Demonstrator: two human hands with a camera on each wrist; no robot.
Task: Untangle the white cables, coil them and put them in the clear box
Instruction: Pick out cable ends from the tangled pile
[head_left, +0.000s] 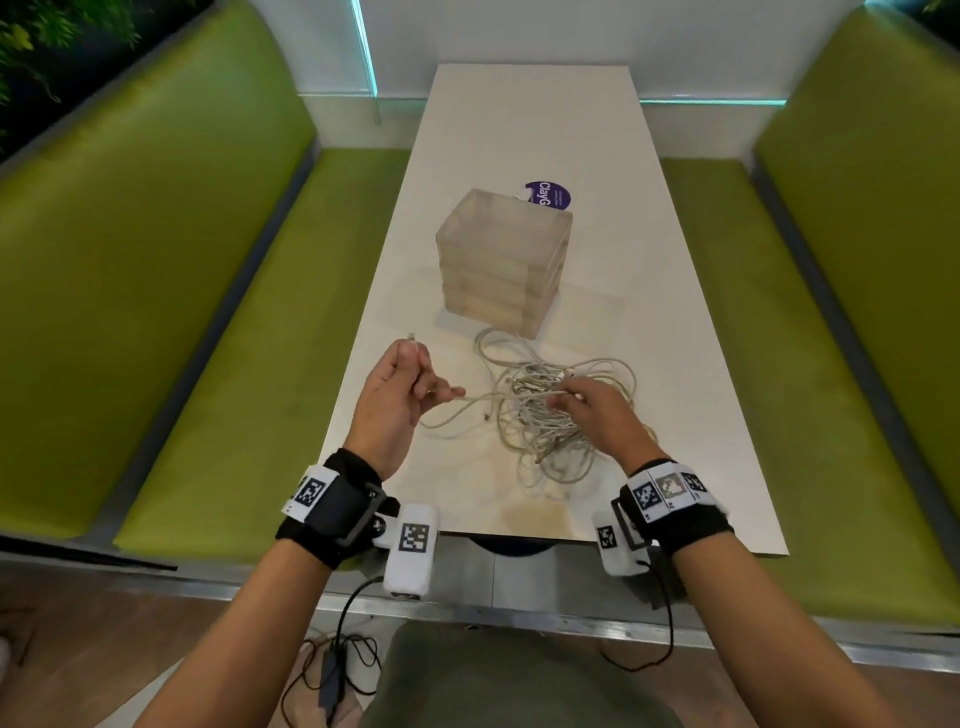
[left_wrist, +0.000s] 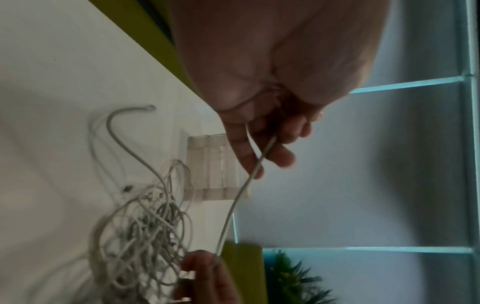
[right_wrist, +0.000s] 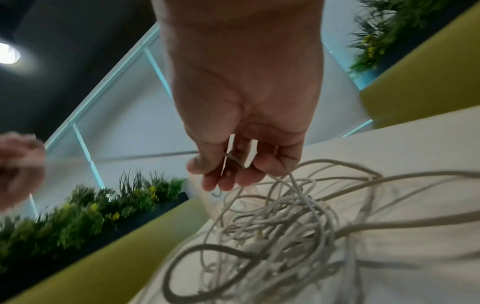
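- White cables (head_left: 545, 415): a loose tangle lies on the white table (head_left: 675, 322), on the near half, directly in front of the clear box (head_left: 501, 260). One loop reaches up to the foot of the box. No cable is coiled.
- One strand (left_wrist: 233, 205) runs out of the tangle, stretched off the table between the two hands. Its plug end (head_left: 411, 338) sticks up above the left hand.
- Left hand (head_left: 400, 395): raised to the left of the tangle, fingers curled round the strand; in the left wrist view the cable passes between thumb and fingers.
- Right hand (head_left: 597, 410): over the top of the tangle, fingertips (right_wrist: 221, 183) pinching the same strand where it leaves the heap. Further loops hang just below these fingers.
- The hands are apart, joined only by the strand.
- Clear box: stands upright beyond the tangle near the table's middle. Its walls are cloudy and ribbed; pale banded layers show through them, and what they are cannot be told. No cable is seen entering it.
- Purple round label (head_left: 549, 195): lies on the table directly behind the box, partly hidden by it.
- Green benches (head_left: 182, 312) flank the table on both sides.
- Wrist bands with black-and-white markers (head_left: 415, 538) sit on both forearms; a black lead (head_left: 343, 623) hangs from the left unit.
- Green plants (right_wrist: 78, 216) line the wall behind the benches.
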